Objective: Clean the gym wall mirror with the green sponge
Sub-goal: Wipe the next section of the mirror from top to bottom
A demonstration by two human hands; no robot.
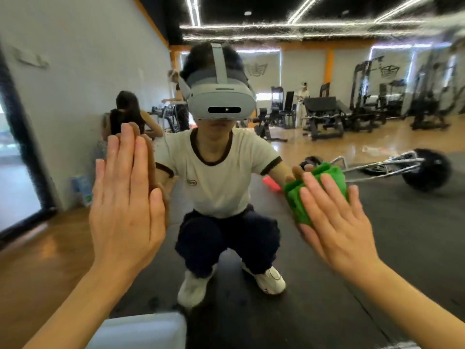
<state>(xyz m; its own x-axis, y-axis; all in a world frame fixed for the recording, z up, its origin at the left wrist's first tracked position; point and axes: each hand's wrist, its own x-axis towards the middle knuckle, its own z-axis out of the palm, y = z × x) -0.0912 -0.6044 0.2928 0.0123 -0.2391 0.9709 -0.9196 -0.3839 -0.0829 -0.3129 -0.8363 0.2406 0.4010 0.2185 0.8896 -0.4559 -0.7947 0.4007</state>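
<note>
Gym mirror (327, 222): L hand (123, 210) flat on glass, R hand (337, 222) flat-fingered on green sponge (317, 182).

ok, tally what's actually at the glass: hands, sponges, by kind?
Hands: 2, left hand flat on the gym wall mirror, right hand pressing the sponge to it
Green sponge: 1
Total: 3

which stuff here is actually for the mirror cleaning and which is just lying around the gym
For the job:
- green sponge, pressed to the glass under the right hand
- mirror
- left hand, flat on the glass

Lying about (seen as reflections):
- barbell on the floor
- weight machines
- red thing on the floor
</note>
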